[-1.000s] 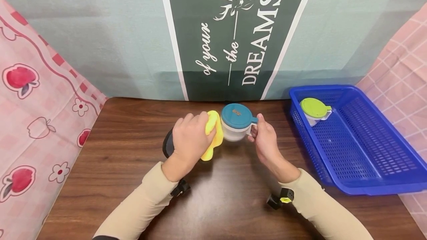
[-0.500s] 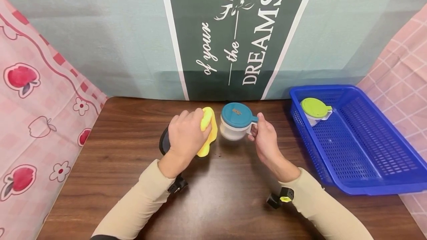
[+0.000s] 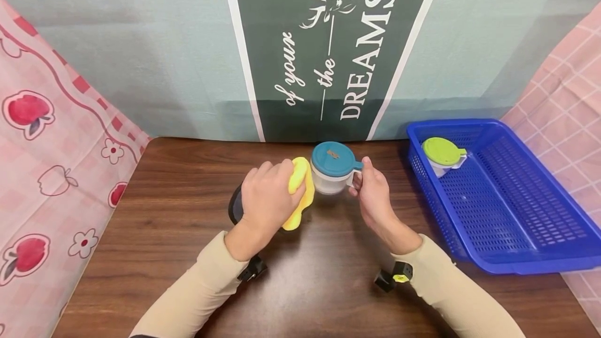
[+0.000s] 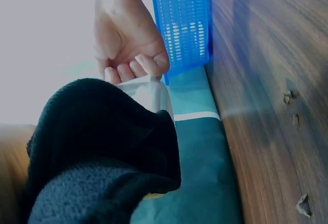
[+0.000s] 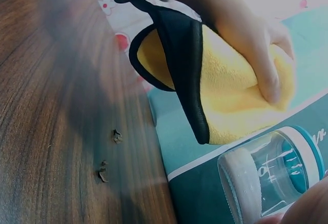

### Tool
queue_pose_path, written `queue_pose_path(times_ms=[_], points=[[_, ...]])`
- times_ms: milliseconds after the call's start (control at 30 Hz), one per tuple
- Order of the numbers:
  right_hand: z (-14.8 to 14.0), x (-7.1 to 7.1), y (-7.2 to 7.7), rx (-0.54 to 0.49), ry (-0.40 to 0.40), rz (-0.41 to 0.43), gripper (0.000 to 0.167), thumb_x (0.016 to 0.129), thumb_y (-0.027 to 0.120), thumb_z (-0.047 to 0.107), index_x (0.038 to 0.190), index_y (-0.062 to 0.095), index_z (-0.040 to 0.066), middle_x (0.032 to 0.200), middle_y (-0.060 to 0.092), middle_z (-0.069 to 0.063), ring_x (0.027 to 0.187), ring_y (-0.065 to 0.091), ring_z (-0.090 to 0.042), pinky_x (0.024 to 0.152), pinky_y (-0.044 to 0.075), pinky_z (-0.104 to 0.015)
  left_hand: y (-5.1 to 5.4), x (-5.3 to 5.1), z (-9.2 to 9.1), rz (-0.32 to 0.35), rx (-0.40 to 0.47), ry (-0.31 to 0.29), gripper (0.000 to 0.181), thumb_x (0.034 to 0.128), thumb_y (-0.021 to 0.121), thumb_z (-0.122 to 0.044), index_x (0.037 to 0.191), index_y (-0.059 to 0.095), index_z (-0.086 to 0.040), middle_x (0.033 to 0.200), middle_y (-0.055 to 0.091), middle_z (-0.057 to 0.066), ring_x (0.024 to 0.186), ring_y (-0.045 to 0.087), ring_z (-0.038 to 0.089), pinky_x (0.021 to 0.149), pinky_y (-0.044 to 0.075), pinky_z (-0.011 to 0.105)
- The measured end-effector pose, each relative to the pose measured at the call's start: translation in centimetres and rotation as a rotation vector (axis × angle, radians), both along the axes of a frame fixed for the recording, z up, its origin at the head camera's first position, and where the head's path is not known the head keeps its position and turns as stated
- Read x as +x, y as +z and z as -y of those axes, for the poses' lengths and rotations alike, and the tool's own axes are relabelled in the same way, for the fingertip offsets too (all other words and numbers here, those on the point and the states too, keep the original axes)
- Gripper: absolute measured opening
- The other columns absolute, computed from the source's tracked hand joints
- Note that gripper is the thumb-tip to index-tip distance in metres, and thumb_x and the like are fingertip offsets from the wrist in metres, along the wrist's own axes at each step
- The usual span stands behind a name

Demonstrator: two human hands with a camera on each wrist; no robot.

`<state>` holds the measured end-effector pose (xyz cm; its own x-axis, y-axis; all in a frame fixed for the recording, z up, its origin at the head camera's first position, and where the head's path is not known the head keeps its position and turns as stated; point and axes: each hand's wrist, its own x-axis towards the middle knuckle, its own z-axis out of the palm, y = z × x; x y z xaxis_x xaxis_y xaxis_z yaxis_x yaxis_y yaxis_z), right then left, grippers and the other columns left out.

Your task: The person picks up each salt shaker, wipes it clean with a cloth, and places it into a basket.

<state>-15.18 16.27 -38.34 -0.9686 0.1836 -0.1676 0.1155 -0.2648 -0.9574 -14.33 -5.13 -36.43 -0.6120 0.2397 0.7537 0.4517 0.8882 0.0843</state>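
My left hand (image 3: 265, 200) grips a cloth (image 3: 305, 189), yellow on one side and dark grey on the other, bunched in its fingers. Right beside it, my right hand (image 3: 374, 200) holds a clear seasoning jar (image 3: 330, 184) with a teal lid by its white handle. In the right wrist view the jar (image 5: 271, 178) has something white at its base, and the yellow cloth (image 5: 230, 90) hangs close to it. The left wrist view shows the cloth's dark side (image 4: 102, 131) covering most of the jar, with the right hand (image 4: 130, 39) behind it.
A blue plastic basket (image 3: 469, 223) stands at the right, holding a green-lidded jar (image 3: 442, 155). Small brown scraps (image 5: 117, 136) lie on the wooden table (image 3: 319, 286). A printed fabric hanging (image 3: 188, 56) stands behind the table.
The left hand drew the cloth a little left, away from the jar, then came back right beside it. The jar has risen very slightly in the right hand.
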Motion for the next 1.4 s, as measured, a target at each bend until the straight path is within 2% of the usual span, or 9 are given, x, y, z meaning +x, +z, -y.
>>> queue_pose_path(times_ms=[233,567,733,1167,1400], points=[[0.1,-0.1,0.0,0.008,0.005,0.008,0.048,0.112,0.034,0.034,0.070,0.037,0.012,0.066,0.033,0.000,0.066,0.034,-0.014,0.060,0.034,-0.023,0.2,0.6,-0.5,-0.041,0.011,-0.043,0.026,0.0790,0.072,-0.023,0.073,0.051,-0.009,0.053,0.043,0.000,0.051,0.042,0.021,0.046,0.034,0.029],[0.2,-0.1,0.0,0.012,-0.002,0.001,0.048,0.111,0.036,0.035,0.070,0.037,0.012,0.066,0.033,0.001,0.065,0.034,-0.014,0.059,0.035,-0.022,0.5,1.4,-1.1,-0.027,0.002,-0.099,0.026,0.0799,0.073,-0.027,0.076,0.053,-0.010,0.056,0.047,0.000,0.053,0.045,0.021,0.047,0.037,0.030],[0.3,-0.1,0.0,0.019,0.002,0.021,0.049,0.111,0.037,0.036,0.068,0.039,0.012,0.065,0.035,0.001,0.065,0.036,-0.014,0.060,0.037,-0.022,0.6,1.6,-1.7,-0.013,-0.007,-0.132,0.026,0.0839,0.070,-0.029,0.077,0.053,-0.011,0.057,0.047,0.000,0.053,0.044,0.019,0.048,0.038,0.029],[0.9,0.2,-0.1,0.074,-0.021,0.009,0.052,0.111,0.038,0.037,0.065,0.038,0.011,0.062,0.035,0.001,0.063,0.037,-0.014,0.062,0.038,-0.023,0.7,2.0,-4.2,0.036,-0.055,-0.199,0.026,0.0867,0.070,-0.036,0.084,0.061,-0.011,0.062,0.055,-0.001,0.058,0.050,0.016,0.051,0.041,0.028],[1.2,0.5,-0.1,0.098,-0.039,0.041,0.044,0.110,0.042,0.037,0.077,0.056,0.012,0.070,0.052,0.002,0.070,0.053,-0.011,0.068,0.050,-0.020,0.3,1.7,-5.4,0.002,-0.056,-0.205,0.026,0.0862,0.071,-0.035,0.085,0.062,-0.011,0.063,0.059,-0.001,0.056,0.049,0.017,0.051,0.040,0.027]])
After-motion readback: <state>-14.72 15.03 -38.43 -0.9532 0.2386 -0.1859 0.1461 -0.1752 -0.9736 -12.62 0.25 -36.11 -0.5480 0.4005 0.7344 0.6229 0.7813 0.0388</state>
